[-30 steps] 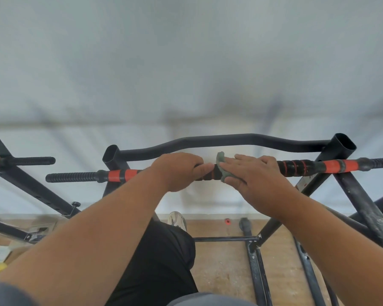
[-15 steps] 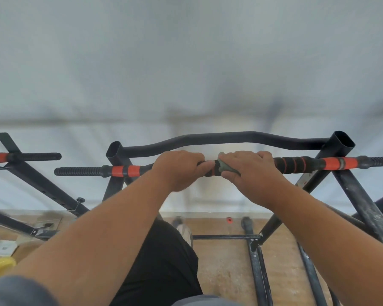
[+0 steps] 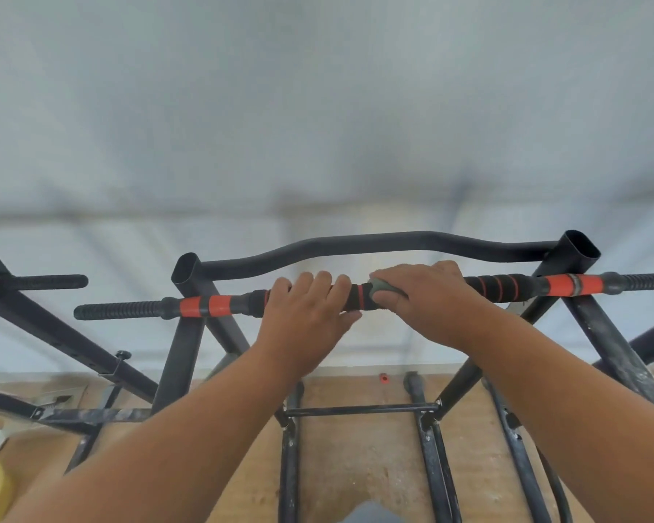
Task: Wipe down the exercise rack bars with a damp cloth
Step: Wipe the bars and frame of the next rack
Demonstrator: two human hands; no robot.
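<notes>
Nearest, both forearms are reaching up and away over the wooden floor (image 3: 355, 454), where the rack's lower frame rails (image 3: 289, 462) are running off toward the wall. Past them, the left hand (image 3: 306, 315) is curling its fingers over the padded grip bar (image 3: 212, 305), holding it beside the orange bands. Just to its right, the right hand (image 3: 423, 300) is wrapping the grey-green cloth (image 3: 382, 288) around that same bar; only a small fold of cloth is showing under the fingers. Farther back, the bent black top bar (image 3: 355, 247) is spanning the two open-ended uprights.

The cloth is looking bunched, so a long stroke could be letting bare palm slide on the foam, skipping patches; the ridged grips might also be snagging it loose. The far bar seems not yet wiped.

Compared with half a second ago, the left hand is sitting further apart from the right, exposing black padding between them, and the cloth's fold is showing more.
</notes>
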